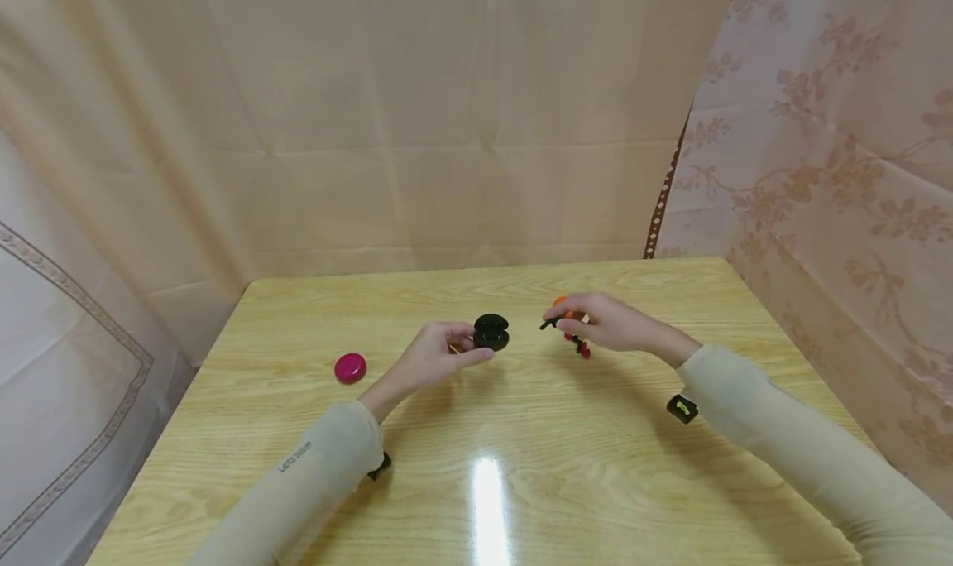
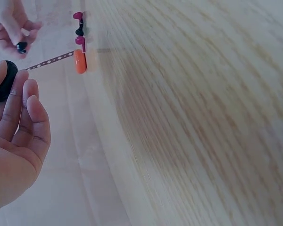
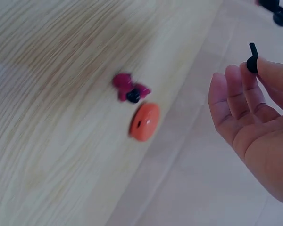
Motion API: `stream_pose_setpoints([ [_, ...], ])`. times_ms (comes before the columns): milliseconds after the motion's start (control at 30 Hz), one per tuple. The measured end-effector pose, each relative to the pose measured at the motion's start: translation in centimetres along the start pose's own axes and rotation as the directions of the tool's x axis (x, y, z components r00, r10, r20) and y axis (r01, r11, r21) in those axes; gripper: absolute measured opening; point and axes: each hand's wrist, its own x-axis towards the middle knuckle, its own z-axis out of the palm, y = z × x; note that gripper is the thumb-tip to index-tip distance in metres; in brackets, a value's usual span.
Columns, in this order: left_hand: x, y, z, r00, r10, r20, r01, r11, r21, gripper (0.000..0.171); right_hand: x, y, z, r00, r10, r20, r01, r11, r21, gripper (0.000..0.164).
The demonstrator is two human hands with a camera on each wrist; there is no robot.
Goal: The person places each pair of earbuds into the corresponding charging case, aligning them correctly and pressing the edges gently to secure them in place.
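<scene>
1. While the light wood-grain surface point(image 1: 521, 417) takes up the lower part of the head view, creased beige cloth point(image 1: 357, 119) hangs behind it.
2. Pink floral cloth point(image 1: 841, 136) on the right; pale cloth point(image 1: 59, 318) with patterned trim on the left. Bright glare point(image 1: 490, 508) on the surface's near part.
3. Black case point(image 1: 491, 340): lid up, off the surface near the middle. My left fingers point(image 2: 12, 108) grip it, thumb on one side, fingers on the other. Contents too small and dark to make out.
4. My right fingers point(image 3: 236, 89): thumb and index closed in a pinch on a black earbud point(image 3: 252, 65), stem poking out, others loosely extended. Held right of the black case, apart from it.
5. Orange case point(image 3: 150, 121): closed, on the surface, partly behind my right fingers in the head view. Inside not visible.
6. Magenta earbuds point(image 3: 123, 81) and a second black one point(image 3: 133, 96): loose, bunched just beside the orange case.
7. Round magenta case point(image 1: 351, 368): closed, lying flat left of my left forearm, well apart from the rest. Inside not visible.
</scene>
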Motion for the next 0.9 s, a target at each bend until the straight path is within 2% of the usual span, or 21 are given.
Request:
stream_pose_setpoints([
  [267,0.0,0.0,-0.1,1.000,-0.003,0.002,0.003,1.000,-0.009,0.023,0.5,-1.8,0.5,0.998,-0.064,0.004,0.064,0.998,-0.009,0.025],
  [533,-0.1,-0.1,-0.1,1.000,0.003,0.003,-0.003,1.000,0.001,0.025,0.7,-2.8,0.6,1.000,-0.017,0.006,0.017,0.998,0.068,0.029],
  [900,0.0,0.1,-0.1,1.000,0.000,0.018,0.001,1.000,-0.017,0.026,1.0,-4.1,0.7,1.000,-0.010,-0.006,0.011,0.988,0.157,0.028],
])
